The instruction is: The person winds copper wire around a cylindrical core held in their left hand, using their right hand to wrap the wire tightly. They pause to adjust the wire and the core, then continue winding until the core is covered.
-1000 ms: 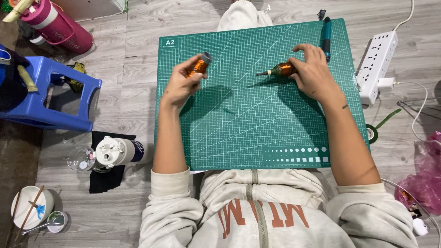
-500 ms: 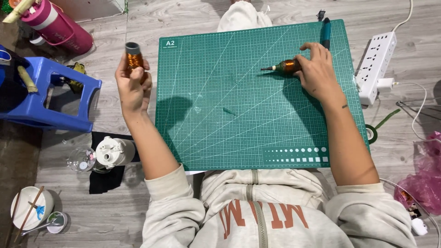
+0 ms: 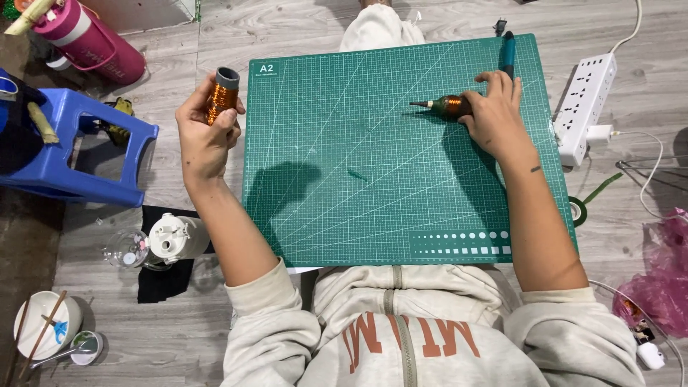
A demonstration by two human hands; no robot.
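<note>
While curled around a copper wire spool (image 3: pixel 222 95) just off the cutting mat's (image 3: pixel 373 215) left edge, left hand (image 3: pixel 204 140); right hand (image 3: pixel 494 115) gripping a copper-wound tool (image 3: pixel 446 106) near its far right corner.

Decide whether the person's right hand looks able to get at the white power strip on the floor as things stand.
Probably yes: the white power strip lies just beside the right hand, nothing between them, though that hand rests on a copper-wound tool.

- Spool of copper wire (image 3: pixel 221 95) with grey core, upright, gripped at ten o'clock, off the mat's edge.
- Copper-wound, cone-tipped piece (image 3: pixel 446 106) lying flat at one o'clock, tip pointing nine o'clock.
</note>
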